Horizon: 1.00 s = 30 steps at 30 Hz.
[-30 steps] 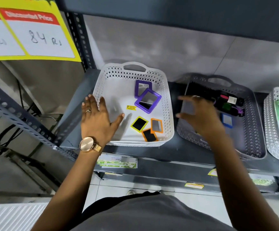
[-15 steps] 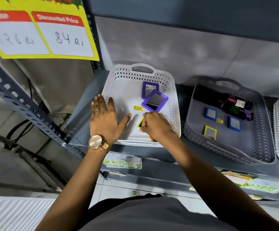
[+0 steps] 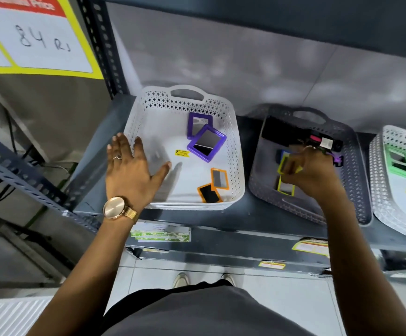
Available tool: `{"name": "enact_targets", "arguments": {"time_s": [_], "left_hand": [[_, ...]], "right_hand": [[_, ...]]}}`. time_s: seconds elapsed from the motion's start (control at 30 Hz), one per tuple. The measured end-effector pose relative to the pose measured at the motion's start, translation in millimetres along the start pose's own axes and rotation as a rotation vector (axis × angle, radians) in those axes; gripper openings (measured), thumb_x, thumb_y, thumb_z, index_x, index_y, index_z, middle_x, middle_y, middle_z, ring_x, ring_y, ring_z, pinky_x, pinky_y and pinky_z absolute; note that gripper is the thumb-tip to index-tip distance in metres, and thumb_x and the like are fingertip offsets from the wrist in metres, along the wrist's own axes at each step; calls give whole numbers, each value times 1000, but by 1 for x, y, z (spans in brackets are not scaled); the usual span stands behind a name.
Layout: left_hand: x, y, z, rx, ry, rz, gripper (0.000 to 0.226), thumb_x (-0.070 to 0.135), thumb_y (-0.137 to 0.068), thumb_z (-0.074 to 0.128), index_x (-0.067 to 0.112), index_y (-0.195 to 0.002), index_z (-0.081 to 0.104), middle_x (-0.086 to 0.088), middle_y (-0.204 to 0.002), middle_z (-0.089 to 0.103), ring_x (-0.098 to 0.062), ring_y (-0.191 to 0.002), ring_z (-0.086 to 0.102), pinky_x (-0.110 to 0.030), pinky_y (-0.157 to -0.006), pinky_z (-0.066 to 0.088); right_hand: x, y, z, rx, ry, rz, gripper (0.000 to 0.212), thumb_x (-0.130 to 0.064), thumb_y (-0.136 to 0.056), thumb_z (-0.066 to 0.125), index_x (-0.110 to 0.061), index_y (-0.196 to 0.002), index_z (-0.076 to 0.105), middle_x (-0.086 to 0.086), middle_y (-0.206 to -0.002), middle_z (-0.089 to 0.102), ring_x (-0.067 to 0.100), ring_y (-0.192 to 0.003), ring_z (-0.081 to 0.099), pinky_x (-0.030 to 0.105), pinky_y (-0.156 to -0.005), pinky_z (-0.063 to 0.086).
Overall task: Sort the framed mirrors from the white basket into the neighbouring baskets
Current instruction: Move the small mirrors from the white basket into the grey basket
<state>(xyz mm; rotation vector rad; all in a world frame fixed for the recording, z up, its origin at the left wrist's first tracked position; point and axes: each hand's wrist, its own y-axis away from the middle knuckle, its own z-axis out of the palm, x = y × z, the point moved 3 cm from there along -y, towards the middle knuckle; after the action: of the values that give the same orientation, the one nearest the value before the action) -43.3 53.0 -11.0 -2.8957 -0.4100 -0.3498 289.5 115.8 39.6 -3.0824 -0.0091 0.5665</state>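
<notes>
Yellow-framed mirror (image 3: 284,165), rectangular, blurred, apparently pinched in right hand (image 3: 312,174).

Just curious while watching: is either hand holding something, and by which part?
The right hand pinches a small yellow-framed mirror by its right edge over the grey basket. The left hand holds nothing.

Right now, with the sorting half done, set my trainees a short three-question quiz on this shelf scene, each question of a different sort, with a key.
1. True or false: the left hand holds a mirror.
2. How many framed mirrors lie in the white basket? A) two B) four C) six
3. Fill in: the right hand holds a mirror with a ____ frame over the grey basket.

Key
1. False: it rests open on the basket's left rim.
2. B: two purple mirrors, two orange mirrors.
3. Yellow: the yellow mirror.
</notes>
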Motion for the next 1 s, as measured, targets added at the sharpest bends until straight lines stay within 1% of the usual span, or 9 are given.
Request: {"name": "enact_targets", "arguments": {"time_s": [0.1,0.2,0.4,0.53,0.6,0.7,0.8,0.9,1.0], "left_hand": [[-1,0,0,-11,-7,-2,91,65,-84,43,-1,-145,26,-36,-152,16,-46,-144,12,-50,-118,8],[-1,0,-1,-16,-7,-1,91,64,-85,43,0,-146,24,-36,-153,14,-45,-145,10,-50,-119,7],[-2,0,-2,-28,-8,-7,91,66,-85,41,1,-146,23,-34,-154,12,-43,-145,9,-49,-119,7],[-1,0,-3,-25,6,-8,91,64,-85,44,0,-146,24,-34,-154,13,-44,-145,9,-50,-119,7],[0,0,-3,-24,15,-6,90,63,-85,45,0,-146,24,-34,-154,13,-44,-145,9,-50,-119,7],[0,0,-3,-19,13,-10,90,63,-85,46,0,-146,25,-35,-153,14,-44,-145,10,-50,-119,7],[0,0,-2,-21,-1,-5,91,65,-85,44,0,-145,25,-35,-153,14,-44,-145,10,-49,-119,7],[0,0,-1,-21,-8,-4,91,66,-85,42,1,-145,24,-34,-153,14,-43,-145,10,-49,-119,7],[-1,0,-2,-26,-13,-6,91,66,-85,41,2,-146,24,-34,-154,14,-43,-145,10,-48,-119,6]], "right_hand": [[24,-1,19,-83,72,68,29,-4,-74,66,-1,-102,72,13,-129,63,33,-113,61,33,-92,45],[32,-4,28,-109,15,126,44,-4,-75,66,-3,-119,63,17,-123,66,34,-111,62,29,-89,44],[37,-6,35,-189,-38,175,53,3,-75,65,-4,-126,56,23,-125,61,40,-120,53,44,-100,47],[38,-4,36,-205,-65,178,62,3,-74,70,-5,-132,50,21,-131,57,36,-123,52,39,-100,44],[35,-4,31,-154,-86,163,67,0,-73,73,-4,-135,48,20,-136,55,34,-126,50,38,-103,41],[11,1,18,35,-85,80,59,-11,-74,75,-6,-130,56,17,-131,61,33,-122,54,38,-101,43],[-38,16,14,101,-186,-142,51,-15,-76,75,-13,-125,60,12,-127,65,27,-115,61,34,-98,47],[-84,25,31,-115,-193,-346,56,-19,-75,77,-19,-128,58,5,-131,63,22,-117,60,18,-94,38],[-107,19,59,-451,31,-395,71,-19,-70,80,-8,-133,50,13,-136,56,30,-123,53,29,-102,42]]}}
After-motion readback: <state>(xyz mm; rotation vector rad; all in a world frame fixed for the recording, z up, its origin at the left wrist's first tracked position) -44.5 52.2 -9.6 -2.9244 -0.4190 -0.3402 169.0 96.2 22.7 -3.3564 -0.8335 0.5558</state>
